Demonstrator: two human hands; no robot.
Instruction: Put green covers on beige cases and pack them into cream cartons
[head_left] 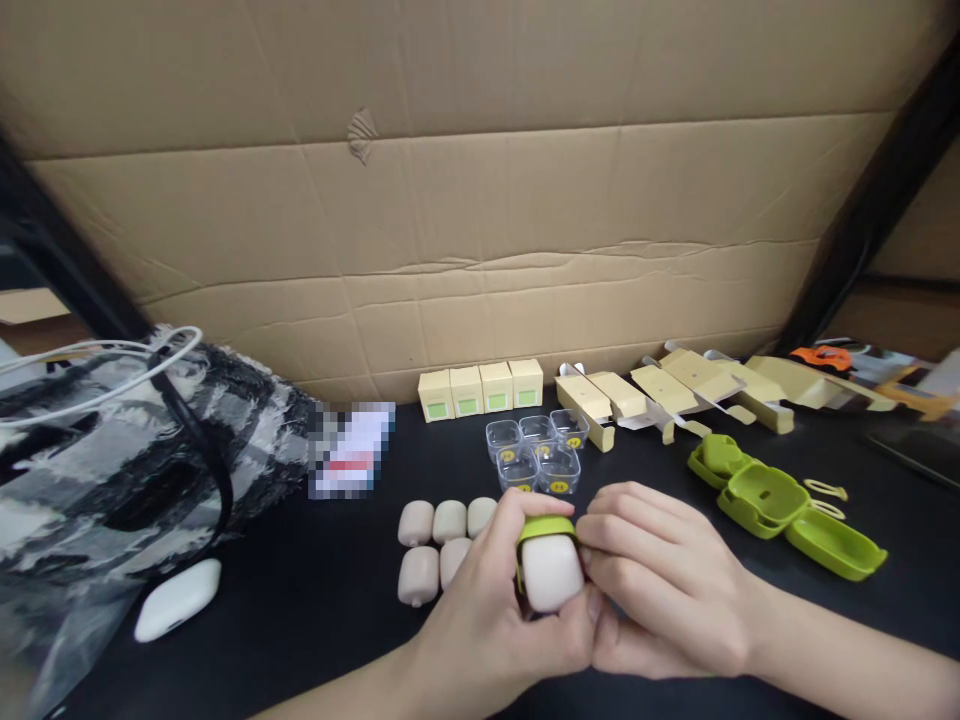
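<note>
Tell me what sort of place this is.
Probably a makeshift workbench: a black tabletop backed by a cardboard sheet, with four small yellow boxes in a row and a cluster of clear containers.

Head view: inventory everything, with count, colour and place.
cardboard panel: one, brown, back
posts: two, black, sides
table: one, black, foreground
small boxes: four, yellow, back
open cartons: several, yellow, back right
orange item: one, orange, far right
clear cups: five, transparent, centre
green pieces: several, green, right
loops: two, cream, right
pale blocks: five visible, beige, centre
held block: one, cream, between hands
cover: one, green, against held block
case: one, white, front left
fabric: one, black-and-white, left
cable: one, white, left
pixelated patch: one, white, left
left hand: one, holding block
right hand: one, touching block
</note>
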